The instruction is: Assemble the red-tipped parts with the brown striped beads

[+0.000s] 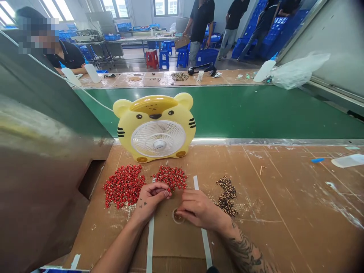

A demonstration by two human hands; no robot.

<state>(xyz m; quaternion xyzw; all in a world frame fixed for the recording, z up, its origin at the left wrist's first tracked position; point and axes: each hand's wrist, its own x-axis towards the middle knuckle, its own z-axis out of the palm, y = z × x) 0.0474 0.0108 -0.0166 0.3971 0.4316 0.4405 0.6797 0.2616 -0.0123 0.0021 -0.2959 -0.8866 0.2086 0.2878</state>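
Note:
My left hand (152,199) hovers over the cardboard-covered bench (270,212), its thumb and fingertips pinched together beside a heap of small red components (170,177). Whether the pinch holds anything is hidden. A larger red heap (124,185) lies to its left. My right hand (196,206) rests close by, its fingertips just above a small round ring (178,216) set in the cardboard. To its right lies a dark speckled heap of small parts (226,197). Two white tape strips (150,242) run beneath my hands. A yellow tiger-shaped fan (155,127) stands beyond them.
A grey metal housing (42,151) rises along the left. Behind the fan runs a green conveyor belt (241,113). Beyond it, a seated person (64,57) works at a far bench with white squeeze bottles (264,70) and parts. Standing people (201,26) and blue crates (209,57) fill the background.

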